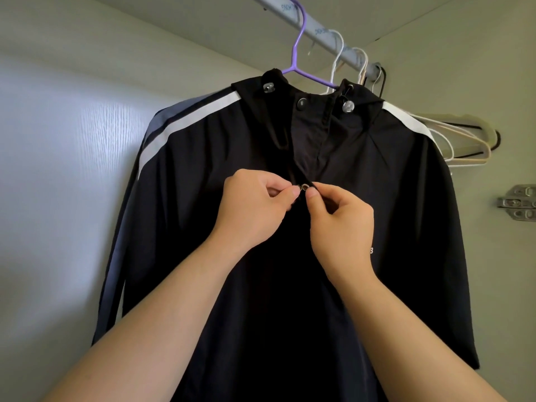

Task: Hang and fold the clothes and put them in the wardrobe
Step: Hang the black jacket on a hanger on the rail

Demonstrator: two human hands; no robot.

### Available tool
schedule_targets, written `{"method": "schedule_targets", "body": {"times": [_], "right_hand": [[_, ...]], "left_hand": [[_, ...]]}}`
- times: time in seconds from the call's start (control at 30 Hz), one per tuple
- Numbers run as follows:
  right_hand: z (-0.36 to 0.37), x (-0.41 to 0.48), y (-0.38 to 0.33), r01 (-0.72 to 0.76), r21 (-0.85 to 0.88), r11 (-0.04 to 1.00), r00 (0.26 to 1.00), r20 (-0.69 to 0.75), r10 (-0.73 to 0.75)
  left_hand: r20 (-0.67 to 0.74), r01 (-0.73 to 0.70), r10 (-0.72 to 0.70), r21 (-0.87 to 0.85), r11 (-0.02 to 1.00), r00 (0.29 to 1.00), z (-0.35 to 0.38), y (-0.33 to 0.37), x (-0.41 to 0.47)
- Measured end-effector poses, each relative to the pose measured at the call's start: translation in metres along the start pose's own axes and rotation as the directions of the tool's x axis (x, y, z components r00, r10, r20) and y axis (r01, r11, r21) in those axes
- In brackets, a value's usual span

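Note:
A black hooded jacket [226,285] with white shoulder stripes hangs on a purple hanger [300,36] from the wardrobe rail [322,30]. Its front is partly open at the neck, with round snaps showing near the collar. At chest height a small metal snap [304,187] sits between my two hands. My left hand [252,210] pinches the left edge of the jacket front beside the snap. My right hand [339,224] pinches the right edge, thumb and forefinger at the snap.
Several empty hangers [452,140], white, beige and black, hang on the rail to the right of the jacket. A metal door hinge [519,201] is fixed on the right wall. The wardrobe's pale side panel [58,169] stands at the left.

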State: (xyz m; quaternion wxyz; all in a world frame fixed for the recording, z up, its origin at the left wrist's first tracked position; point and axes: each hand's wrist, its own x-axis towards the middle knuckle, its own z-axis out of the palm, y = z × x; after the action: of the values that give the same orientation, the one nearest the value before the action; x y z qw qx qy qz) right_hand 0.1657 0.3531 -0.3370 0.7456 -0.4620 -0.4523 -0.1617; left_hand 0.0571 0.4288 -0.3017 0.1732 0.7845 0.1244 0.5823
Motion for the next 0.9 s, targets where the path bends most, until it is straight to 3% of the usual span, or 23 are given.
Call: {"method": "schedule_targets", "body": {"times": [0.13, 0.37, 0.47, 0.63, 0.77, 0.9], "right_hand": [[0.000, -0.001, 0.000, 0.044, -0.056, 0.997, 0.999, -0.017, -0.045], [-0.006, -0.003, 0.001, 0.237, -0.134, 0.962, 0.971, 0.049, -0.233], [-0.011, -0.002, 0.000, 0.135, -0.013, 0.991, 0.980, 0.147, -0.132], [-0.020, 0.001, -0.001, -0.207, 0.230, 0.951, 0.947, 0.290, 0.136], [-0.018, 0.003, 0.002, -0.312, 0.285, 0.906, 0.941, 0.225, 0.253], [-0.013, -0.001, 0.009, -0.326, 0.241, 0.914, 0.941, 0.173, 0.290]], "left_hand": [[-0.010, -0.032, 0.033, 0.039, 0.999, 0.999, 0.000, 0.002, -0.001], [0.087, 0.066, -0.056, -0.121, 0.991, 0.995, -0.001, 0.002, 0.002], [0.094, 0.129, -0.108, -0.256, 0.958, 0.990, -0.003, 0.003, 0.003], [0.123, 0.133, -0.108, -0.219, 0.967, 0.987, -0.001, -0.001, 0.002], [0.064, 0.077, -0.072, -0.089, 0.993, 0.995, 0.004, -0.005, 0.003], [0.012, 0.038, -0.037, -0.049, 0.998, 0.999, 0.009, -0.011, 0.003]]}}
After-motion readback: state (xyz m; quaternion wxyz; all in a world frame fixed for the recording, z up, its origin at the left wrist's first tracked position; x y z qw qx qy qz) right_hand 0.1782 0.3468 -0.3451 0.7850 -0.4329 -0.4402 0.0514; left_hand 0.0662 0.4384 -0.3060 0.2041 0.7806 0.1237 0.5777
